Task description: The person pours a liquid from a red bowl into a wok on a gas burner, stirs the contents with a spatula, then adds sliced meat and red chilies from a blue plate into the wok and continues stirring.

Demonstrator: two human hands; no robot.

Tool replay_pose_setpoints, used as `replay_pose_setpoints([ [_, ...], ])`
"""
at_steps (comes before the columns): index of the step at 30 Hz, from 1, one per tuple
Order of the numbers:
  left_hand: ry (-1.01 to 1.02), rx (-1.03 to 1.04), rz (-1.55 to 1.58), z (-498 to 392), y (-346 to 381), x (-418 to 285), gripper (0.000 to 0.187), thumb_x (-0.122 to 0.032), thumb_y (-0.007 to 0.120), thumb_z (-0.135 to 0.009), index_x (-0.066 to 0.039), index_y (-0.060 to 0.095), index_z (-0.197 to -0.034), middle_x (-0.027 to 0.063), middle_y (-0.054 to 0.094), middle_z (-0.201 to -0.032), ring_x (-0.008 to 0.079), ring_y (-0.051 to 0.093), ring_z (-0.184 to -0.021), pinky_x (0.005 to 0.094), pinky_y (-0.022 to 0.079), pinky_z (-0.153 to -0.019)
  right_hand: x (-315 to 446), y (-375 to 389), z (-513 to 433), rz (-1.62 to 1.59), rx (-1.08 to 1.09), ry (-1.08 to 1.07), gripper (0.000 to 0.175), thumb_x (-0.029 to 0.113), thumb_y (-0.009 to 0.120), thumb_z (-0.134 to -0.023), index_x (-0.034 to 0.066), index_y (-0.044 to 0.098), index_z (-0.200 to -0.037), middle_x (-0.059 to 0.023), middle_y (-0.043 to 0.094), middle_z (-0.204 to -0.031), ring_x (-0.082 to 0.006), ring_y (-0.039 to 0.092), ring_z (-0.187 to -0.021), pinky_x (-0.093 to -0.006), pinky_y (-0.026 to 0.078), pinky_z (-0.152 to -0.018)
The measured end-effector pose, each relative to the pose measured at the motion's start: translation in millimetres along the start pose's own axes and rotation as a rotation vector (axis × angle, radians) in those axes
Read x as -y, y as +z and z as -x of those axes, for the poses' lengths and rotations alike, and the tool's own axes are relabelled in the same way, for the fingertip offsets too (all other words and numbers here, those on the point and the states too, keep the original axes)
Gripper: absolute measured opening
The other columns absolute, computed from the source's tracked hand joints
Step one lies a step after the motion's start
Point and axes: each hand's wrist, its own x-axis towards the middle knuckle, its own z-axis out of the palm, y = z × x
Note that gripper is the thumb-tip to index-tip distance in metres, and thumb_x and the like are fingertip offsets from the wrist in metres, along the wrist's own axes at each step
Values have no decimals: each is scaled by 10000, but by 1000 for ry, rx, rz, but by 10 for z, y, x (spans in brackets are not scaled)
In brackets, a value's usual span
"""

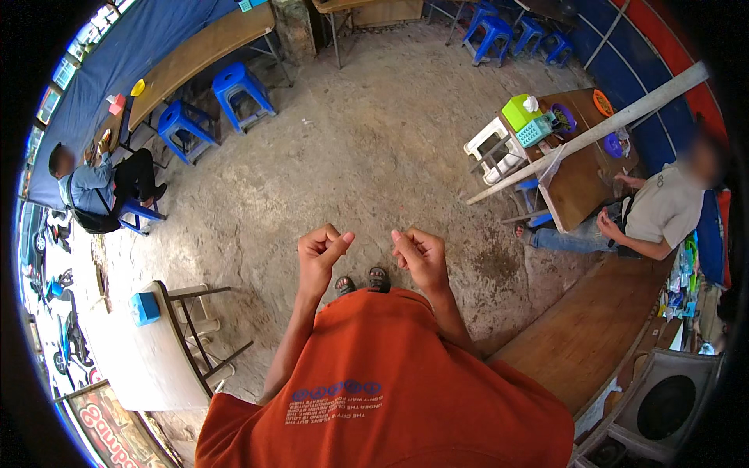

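Both of my hands are held out before my chest, above a rough concrete floor (351, 152). My left hand (320, 257) is curled into a loose fist, its thumb pointing inward over the bent fingers. Level with it and a short gap to the right, my right hand (421, 255) is curled the same way, thumb towards the left. Nothing shows in either hand, and neither touches any object. Below them are my sandalled feet (379, 279) and my orange T-shirt (374, 362), which bears printed writing.
A person (661, 205) sits right at a brown table (576, 199) holding bowls and boxes; a slanted pole (591, 137) crosses before it. Another person (93, 187) sits far left. Blue stools (240, 93) line a long table (199, 52). Nearby are a white table (134, 362) and a speaker (664, 403).
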Motion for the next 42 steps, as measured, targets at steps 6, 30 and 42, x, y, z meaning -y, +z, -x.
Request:
replay_pose_setpoints([
  [6, 48, 0, -68, -18, 5, -25, 397, -158, 671, -886, -100, 502, -532, -43, 481, -533, 21, 304, -487, 242, 201, -458, 9, 28, -21, 1, -10, 0, 350, 218, 616, -946, 39, 555, -652, 12, 514, -552, -40, 460, -483, -218, 348, -448],
  [30, -9, -12, -84, -131, -102, -50, 382, -117, 678, -886, -63, 528, -538, -57, 475, -519, 14, 317, -509, 254, 215, -484, -20, 133, -132, 13, 25, 49, 340, 216, 619, -946, 30, 560, -667, 9, 537, -577, -49, 481, -502, -220, 370, -475],
  [42, -32, -110, -48, -625, 4, 145, 396, -127, 677, -888, -68, 510, -534, -49, 473, -523, 23, 337, -517, 246, 238, -486, -70, -116, -662, 32, 103, 92, 354, 228, 622, -942, 43, 557, -648, 15, 520, -551, -42, 472, -488, -216, 362, -458],
])
